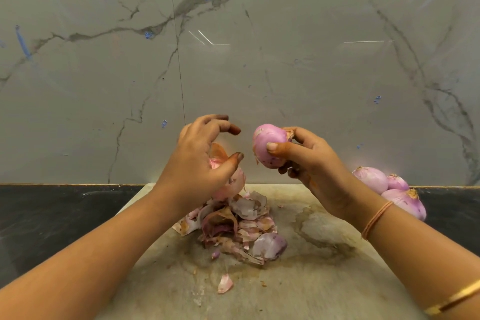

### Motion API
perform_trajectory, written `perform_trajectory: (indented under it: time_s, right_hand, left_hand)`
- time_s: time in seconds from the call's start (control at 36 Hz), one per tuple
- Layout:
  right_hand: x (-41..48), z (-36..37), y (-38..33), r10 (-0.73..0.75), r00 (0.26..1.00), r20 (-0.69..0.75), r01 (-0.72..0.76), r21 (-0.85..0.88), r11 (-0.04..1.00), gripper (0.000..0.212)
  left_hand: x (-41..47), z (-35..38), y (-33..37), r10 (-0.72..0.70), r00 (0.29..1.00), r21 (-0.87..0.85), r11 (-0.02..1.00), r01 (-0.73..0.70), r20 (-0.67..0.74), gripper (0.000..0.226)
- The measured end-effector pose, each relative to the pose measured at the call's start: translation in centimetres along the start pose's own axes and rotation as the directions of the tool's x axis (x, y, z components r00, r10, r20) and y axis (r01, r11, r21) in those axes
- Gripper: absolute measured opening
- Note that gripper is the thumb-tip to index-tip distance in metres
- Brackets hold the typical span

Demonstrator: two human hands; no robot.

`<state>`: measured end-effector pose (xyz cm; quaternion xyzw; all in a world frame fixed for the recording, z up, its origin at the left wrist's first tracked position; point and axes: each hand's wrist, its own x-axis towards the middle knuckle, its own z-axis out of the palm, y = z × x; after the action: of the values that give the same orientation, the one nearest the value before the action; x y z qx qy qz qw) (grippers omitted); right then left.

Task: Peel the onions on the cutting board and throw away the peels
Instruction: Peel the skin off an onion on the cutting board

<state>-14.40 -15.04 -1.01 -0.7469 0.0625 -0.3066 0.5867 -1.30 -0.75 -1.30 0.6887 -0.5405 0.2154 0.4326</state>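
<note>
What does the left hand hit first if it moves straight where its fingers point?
Likely the round pink onion gripped by the right hand: the left hand points its fingers across a gap at it. Depth is unclear.

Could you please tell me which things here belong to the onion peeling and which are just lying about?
Belong to the job: onion gripped by right hand; left hand; pile of peels; heap of onions at the right; cutting board.
Just there: black countertop; marble wall.
</note>
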Motion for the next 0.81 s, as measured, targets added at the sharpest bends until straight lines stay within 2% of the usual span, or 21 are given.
perform_trajectory:
  time_s: [0.08,0.19,0.33,0.61,0.67,0.75,0.81]
  right_hand:
    - [-0.17,0.17,-0.3,-0.045,0.998,0.043,0.046,-0.014,0.999,0.034]
    - [-0.41,0.22,-0.65,-0.088,0.992,0.096,0.091,-0.027,0.996,0.039]
    - [-0.58,0.12,-0.78,-0.09,0.988,0.128,0.096,-0.046,0.994,0.027]
    - [-0.41,0.12,-0.65,-0.053,0.994,0.091,0.06,-0.078,0.995,0.02]
    - [-0.3,0.1,-0.54,-0.025,0.999,0.048,0.029,-0.079,0.996,0.026]
    - [-0.35,0.07,-0.63,0.024,1.0,-0.016,-0.024,-0.034,0.999,0.052]
    - [-0.39,-0.05,-0.76,0.067,0.997,-0.043,-0.065,0.045,0.997,0.049]
  left_hand:
    - [0.0,-0.18,0.55,0.089,0.996,-0.04,0.995,-0.088,0.013,0.034]
    - [0.07,-0.17,0.47,0.155,0.987,-0.065,0.986,-0.153,0.037,0.036]
    - [0.14,-0.47,0.56,0.211,0.976,-0.042,0.977,-0.21,0.042,0.028]
    - [0.06,-0.27,0.52,0.204,0.978,-0.056,0.978,-0.201,0.044,0.013]
    - [0.06,-0.28,0.44,0.194,0.98,-0.044,0.98,-0.192,0.043,0.013]
    - [0.04,-0.2,0.19,0.183,0.98,-0.003,0.983,-0.183,0.078,0.017]
    - [-0.01,-0.05,-0.03,0.184,0.977,0.027,0.982,-0.188,0.108,0.016]
